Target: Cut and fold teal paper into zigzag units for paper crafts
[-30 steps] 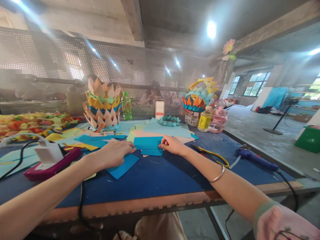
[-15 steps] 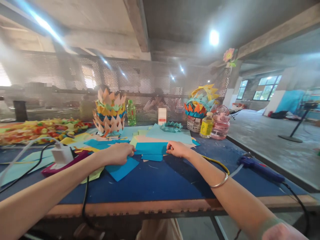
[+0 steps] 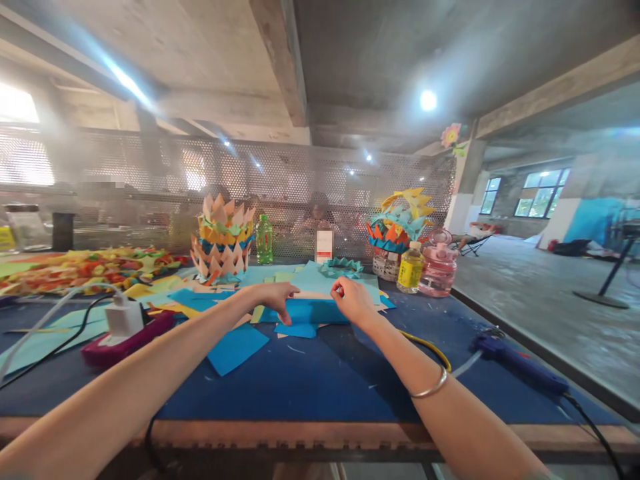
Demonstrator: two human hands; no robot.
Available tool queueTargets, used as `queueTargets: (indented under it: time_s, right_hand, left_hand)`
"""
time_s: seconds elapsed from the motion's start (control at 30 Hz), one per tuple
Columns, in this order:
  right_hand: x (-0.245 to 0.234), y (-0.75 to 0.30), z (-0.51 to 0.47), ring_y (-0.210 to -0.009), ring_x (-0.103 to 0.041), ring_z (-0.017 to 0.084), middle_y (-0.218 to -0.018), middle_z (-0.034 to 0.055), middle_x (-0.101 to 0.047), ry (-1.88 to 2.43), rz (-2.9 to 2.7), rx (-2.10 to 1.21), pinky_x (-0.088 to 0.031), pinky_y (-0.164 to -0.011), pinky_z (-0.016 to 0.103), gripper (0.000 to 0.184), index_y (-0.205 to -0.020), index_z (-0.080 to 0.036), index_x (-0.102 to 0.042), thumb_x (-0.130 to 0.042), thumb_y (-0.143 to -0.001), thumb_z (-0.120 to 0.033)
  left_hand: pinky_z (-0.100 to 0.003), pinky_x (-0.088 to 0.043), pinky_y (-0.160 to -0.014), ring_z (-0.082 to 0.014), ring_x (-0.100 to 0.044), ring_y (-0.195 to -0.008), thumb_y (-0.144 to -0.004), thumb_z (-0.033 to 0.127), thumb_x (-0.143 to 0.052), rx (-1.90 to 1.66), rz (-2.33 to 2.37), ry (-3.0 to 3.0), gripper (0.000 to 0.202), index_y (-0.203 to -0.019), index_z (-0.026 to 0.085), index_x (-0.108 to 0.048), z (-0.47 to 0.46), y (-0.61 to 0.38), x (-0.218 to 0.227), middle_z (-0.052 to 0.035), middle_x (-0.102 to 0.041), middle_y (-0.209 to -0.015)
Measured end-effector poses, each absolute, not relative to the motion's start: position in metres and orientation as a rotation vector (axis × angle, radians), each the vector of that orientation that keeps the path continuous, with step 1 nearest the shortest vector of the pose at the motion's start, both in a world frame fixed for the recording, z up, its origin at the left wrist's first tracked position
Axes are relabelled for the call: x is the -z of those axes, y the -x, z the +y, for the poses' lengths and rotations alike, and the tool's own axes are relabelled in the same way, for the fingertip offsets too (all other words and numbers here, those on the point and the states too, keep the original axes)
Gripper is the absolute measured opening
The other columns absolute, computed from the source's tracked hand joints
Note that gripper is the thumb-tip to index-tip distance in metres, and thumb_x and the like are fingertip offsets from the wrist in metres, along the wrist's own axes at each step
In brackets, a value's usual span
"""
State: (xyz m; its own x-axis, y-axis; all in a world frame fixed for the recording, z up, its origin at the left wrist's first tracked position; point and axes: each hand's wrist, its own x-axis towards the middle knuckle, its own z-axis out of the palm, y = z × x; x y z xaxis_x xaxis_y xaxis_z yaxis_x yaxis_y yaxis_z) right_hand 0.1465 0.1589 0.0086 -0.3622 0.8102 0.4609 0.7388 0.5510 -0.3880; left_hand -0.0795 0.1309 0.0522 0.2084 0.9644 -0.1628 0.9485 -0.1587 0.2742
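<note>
A folded strip of blue paper (image 3: 313, 311) lies on the table in front of me, over a smaller blue piece (image 3: 296, 331). My left hand (image 3: 277, 298) hovers at the strip's left end, thumb and fingers spread apart. At the right end is my right hand (image 3: 353, 300), its fingertips pinched together near the upper edge; whatever they hold is hidden. Behind the strip are light blue sheets (image 3: 305, 280) and a teal pointed paper ring (image 3: 343, 269). A loose blue square (image 3: 239, 348) rests below my left forearm.
Stacked paper crowns (image 3: 221, 243) stand at the back left, a green bottle (image 3: 264, 239) beside them. On the right are a yellow-labelled bottle (image 3: 411, 268), a pink jug (image 3: 438, 270) and a blue glue gun (image 3: 520, 365). A power strip (image 3: 125, 340) with a charger sits left.
My left hand has let go of the strip's left end and opened its fingers. My right hand's pinch has moved up to the strip's upper edge. The view has tilted slightly upward.
</note>
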Motion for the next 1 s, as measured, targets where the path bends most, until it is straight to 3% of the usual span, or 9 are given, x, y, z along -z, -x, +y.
queueTargets:
  time_s: [0.13, 0.23, 0.33, 0.4, 0.5, 0.6, 0.7, 0.87, 1.0]
  right_hand:
    - [-0.005, -0.146, 0.16, -0.083, -0.06, 0.018, -0.089, 0.0039, -0.067, 1.219, -2.182, -0.13, -0.034, -0.067, 0.027, 0.015, -0.098, -0.02, -0.065, -0.054, -0.087, -0.021]
    - [-0.005, -0.145, 0.158, -0.084, -0.06, 0.018, -0.09, 0.0042, -0.068, 1.22, -2.181, -0.131, -0.035, -0.068, 0.027, 0.016, -0.1, -0.02, -0.065, -0.055, -0.088, -0.021]
    - [-0.006, -0.145, 0.156, -0.084, -0.06, 0.018, -0.09, 0.0043, -0.068, 1.216, -2.173, -0.148, -0.035, -0.068, 0.027, 0.017, -0.101, -0.019, -0.064, -0.055, -0.088, -0.02]
    - [-0.006, -0.145, 0.156, -0.084, -0.06, 0.018, -0.09, 0.0044, -0.068, 1.207, -2.169, -0.162, -0.035, -0.068, 0.027, 0.016, -0.101, -0.019, -0.064, -0.054, -0.087, -0.019]
    - [-0.006, -0.146, 0.156, -0.083, -0.06, 0.018, -0.088, 0.0043, -0.067, 1.199, -2.169, -0.176, -0.035, -0.067, 0.026, 0.016, -0.1, -0.019, -0.064, -0.054, -0.087, -0.018]
    - [-0.007, -0.146, 0.156, -0.084, -0.059, 0.018, -0.089, 0.0046, -0.066, 1.182, -2.168, -0.187, -0.036, -0.069, 0.026, 0.016, -0.1, -0.018, -0.063, -0.054, -0.087, -0.017]
    - [-0.007, -0.146, 0.156, -0.083, -0.059, 0.018, -0.09, 0.0044, -0.065, 1.151, -2.143, -0.19, -0.038, -0.071, 0.027, 0.015, -0.098, -0.018, -0.062, -0.052, -0.087, -0.017]
    - [-0.002, -0.144, 0.16, -0.079, -0.058, 0.019, -0.098, 0.007, -0.061, 1.066, -1.949, -0.195, -0.043, -0.075, 0.03, 0.037, -0.122, -0.013, -0.047, -0.05, -0.086, -0.022]
    - [0.002, -0.143, 0.165, -0.078, -0.057, 0.02, -0.103, 0.0111, -0.058, 1.051, -1.833, -0.258, -0.045, -0.079, 0.034, 0.046, -0.124, -0.01, -0.042, -0.051, -0.086, -0.033]
  left_hand:
    - [-0.029, -0.045, -0.07, -0.0374, -0.061, -0.104, -0.034, 0.039, -0.084, 0.015, 1.833, -2.193, 0.088, -0.115, 0.015, -0.064, 0.141, 0.078, -0.052, -0.02, -0.064, -0.123]
    - [-0.028, -0.039, -0.062, -0.0308, -0.061, -0.085, -0.034, 0.039, -0.084, 0.061, 1.822, -2.222, 0.063, -0.09, 0.017, -0.067, 0.142, 0.079, -0.056, -0.0118, -0.07, -0.097]
    - [-0.026, -0.032, -0.058, -0.0204, -0.052, -0.066, -0.037, 0.038, -0.083, 0.061, 1.786, -2.246, 0.042, -0.063, 0.02, -0.056, 0.14, 0.081, -0.057, -0.0003, -0.059, -0.067]
    - [-0.026, -0.028, -0.056, -0.0155, -0.043, -0.059, -0.039, 0.036, -0.082, 0.027, 1.772, -2.256, 0.042, -0.054, 0.021, -0.045, 0.139, 0.083, -0.056, 0.0041, -0.046, -0.057]
    - [-0.027, -0.022, -0.054, -0.012, -0.033, -0.054, -0.041, 0.033, -0.081, -0.04, 1.761, -2.248, 0.046, -0.05, 0.022, -0.037, 0.137, 0.088, -0.054, 0.007, -0.033, -0.051]
    - [-0.026, -0.02, -0.053, -0.0114, -0.03, -0.053, -0.044, 0.033, -0.079, -0.15, 1.736, -2.231, 0.043, -0.049, 0.022, -0.038, 0.134, 0.093, -0.054, 0.0072, -0.032, -0.049]
    - [-0.026, -0.02, -0.051, -0.0118, -0.032, -0.051, -0.046, 0.033, -0.077, -0.286, 1.708, -2.187, 0.037, -0.048, 0.021, -0.042, 0.13, 0.098, -0.057, 0.0063, -0.038, -0.048]
    - [-0.023, -0.026, -0.047, -0.0116, -0.04, -0.048, -0.045, 0.03, -0.08, -0.528, 1.673, -2.059, 0.033, -0.045, 0.021, -0.048, 0.123, 0.109, -0.063, 0.0056, -0.044, -0.043]
    - [-0.023, -0.042, -0.051, -0.0173, -0.059, -0.057, -0.048, 0.034, -0.084, -0.845, 1.612, -1.785, 0.029, -0.064, 0.02, -0.064, 0.118, 0.111, -0.06, 0.0004, -0.065, -0.06]
